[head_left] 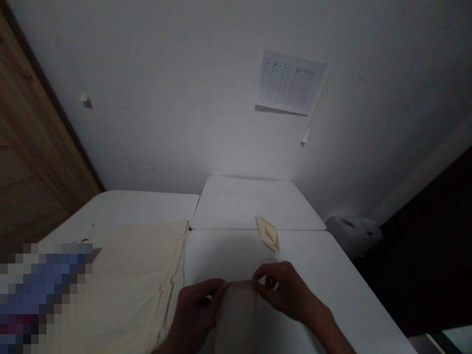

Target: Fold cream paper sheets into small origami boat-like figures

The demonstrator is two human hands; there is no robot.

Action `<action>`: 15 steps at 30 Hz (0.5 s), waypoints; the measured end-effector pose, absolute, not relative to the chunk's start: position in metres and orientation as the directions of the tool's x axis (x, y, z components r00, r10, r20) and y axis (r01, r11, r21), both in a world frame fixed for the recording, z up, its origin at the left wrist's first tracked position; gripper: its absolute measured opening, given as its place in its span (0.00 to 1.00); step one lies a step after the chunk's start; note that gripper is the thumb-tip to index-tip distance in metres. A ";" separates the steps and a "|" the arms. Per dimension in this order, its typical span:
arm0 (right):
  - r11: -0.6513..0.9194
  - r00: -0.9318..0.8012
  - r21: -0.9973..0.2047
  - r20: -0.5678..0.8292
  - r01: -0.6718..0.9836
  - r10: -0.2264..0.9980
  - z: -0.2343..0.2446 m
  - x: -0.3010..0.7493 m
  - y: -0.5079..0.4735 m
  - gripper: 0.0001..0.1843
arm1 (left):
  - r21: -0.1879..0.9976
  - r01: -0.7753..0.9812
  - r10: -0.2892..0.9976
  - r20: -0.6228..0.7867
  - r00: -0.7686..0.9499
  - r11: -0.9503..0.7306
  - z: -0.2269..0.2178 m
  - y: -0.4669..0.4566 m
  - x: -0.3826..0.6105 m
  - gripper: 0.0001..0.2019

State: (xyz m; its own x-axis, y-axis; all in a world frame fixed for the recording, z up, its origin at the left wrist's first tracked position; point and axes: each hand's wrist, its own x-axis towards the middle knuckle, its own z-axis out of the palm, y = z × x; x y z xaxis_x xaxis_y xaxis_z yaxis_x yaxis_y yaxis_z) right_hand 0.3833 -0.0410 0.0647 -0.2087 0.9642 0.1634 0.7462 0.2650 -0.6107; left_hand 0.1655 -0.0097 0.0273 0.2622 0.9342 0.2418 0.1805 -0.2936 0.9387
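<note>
A pale sheet of cloth or paper (pixel 238 314) lies on the white table (pixel 332 285) in front of me. My left hand (pixel 195 309) pinches its top edge on the left, fingers closed on it. My right hand (pixel 285 290) pinches the same edge on the right. A small folded cream piece (pixel 268 232) lies flat a little beyond my right hand, untouched.
A stack of several cream sheets (pixel 140 275) lies to the left of my hands. A second white table (pixel 254 201) stands behind, against the white wall, which carries a printed chart (pixel 289 81). A wooden door (pixel 25 162) is at left; a blurred patch (pixel 40 290) covers the lower left.
</note>
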 end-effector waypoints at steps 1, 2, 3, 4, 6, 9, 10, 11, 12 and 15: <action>0.273 -0.212 -0.614 0.172 0.740 0.962 0.063 0.384 -0.041 0.04 | 0.947 0.175 0.939 0.219 0.263 -0.270 0.028 -0.010 0.165 0.13; 0.279 -0.211 -0.616 0.183 0.736 0.960 0.061 0.385 -0.041 0.05 | 0.954 0.172 0.946 0.195 0.260 -0.244 0.028 -0.009 0.165 0.13; 0.286 -0.208 -0.617 0.197 0.733 0.958 0.059 0.385 -0.041 0.05 | 0.961 0.168 0.952 0.172 0.254 -0.219 0.028 -0.009 0.165 0.13; 0.294 -0.205 -0.619 0.213 0.728 0.955 0.057 0.386 -0.041 0.06 | 0.967 0.164 0.957 0.153 0.245 -0.197 0.029 -0.009 0.164 0.13; 0.310 -0.195 -0.626 0.248 0.715 0.949 0.054 0.387 -0.041 0.07 | 0.974 0.154 0.964 0.131 0.230 -0.168 0.029 -0.008 0.163 0.13; 0.336 -0.196 -0.631 0.283 0.699 0.939 0.050 0.388 -0.041 0.08 | 0.976 0.144 0.967 0.130 0.218 -0.163 0.027 -0.007 0.162 0.12; 0.344 -0.200 -0.628 0.290 0.698 0.936 0.049 0.389 -0.041 0.07 | 0.976 0.139 0.968 0.136 0.211 -0.168 0.026 -0.006 0.162 0.12; 0.349 -0.204 -0.626 0.294 0.697 0.934 0.048 0.389 -0.041 0.07 | 0.976 0.135 0.968 0.143 0.208 -0.173 0.026 -0.006 0.161 0.12; 0.350 -0.205 -0.626 0.295 0.696 0.933 0.047 0.389 -0.041 0.07 | 0.975 0.132 0.967 0.149 0.205 -0.178 0.025 -0.006 0.161 0.12; 0.340 -0.185 -0.639 0.298 0.690 0.936 0.045 0.389 -0.040 0.09 | 0.974 0.128 0.965 0.155 0.212 -0.185 0.026 -0.006 0.161 0.12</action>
State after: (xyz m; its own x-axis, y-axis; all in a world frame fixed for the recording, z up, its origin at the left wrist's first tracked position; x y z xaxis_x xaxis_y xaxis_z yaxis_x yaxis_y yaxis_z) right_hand 0.3886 -0.0402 0.0455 -0.1855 0.9364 0.2978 0.6898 0.3399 -0.6393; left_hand 0.1614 -0.0061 0.0262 0.2116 0.9650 0.1549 0.1282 -0.1845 0.9744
